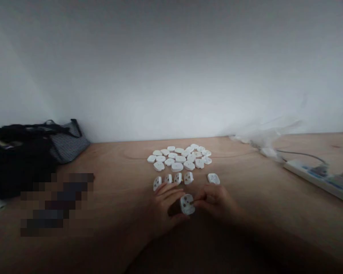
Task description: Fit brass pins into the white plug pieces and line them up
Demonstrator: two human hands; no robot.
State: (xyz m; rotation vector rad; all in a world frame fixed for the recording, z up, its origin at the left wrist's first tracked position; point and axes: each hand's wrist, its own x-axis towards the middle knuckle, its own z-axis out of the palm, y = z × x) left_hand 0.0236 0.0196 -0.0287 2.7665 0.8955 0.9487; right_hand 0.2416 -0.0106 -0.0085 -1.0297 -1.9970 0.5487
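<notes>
Both my hands hold one white plug part (pixel 186 204) over the wooden table (pixel 117 228). My left hand (pixel 164 207) cups it from the left with fingers curled. My right hand (pixel 215 201) pinches its right edge. Just beyond my hands stands a short row of several white plug parts (pixel 173 179), with one more (pixel 213 178) set apart to the right. Farther back lies a flat cluster of several white plug covers (pixel 180 157).
A black and striped bag (pixel 31 152) sits at the left by the wall. A white power strip (pixel 320 176) with cables lies at the right, behind it a crumpled clear plastic bag (pixel 263 137). A blurred-out patch (pixel 57 203) covers the left table area.
</notes>
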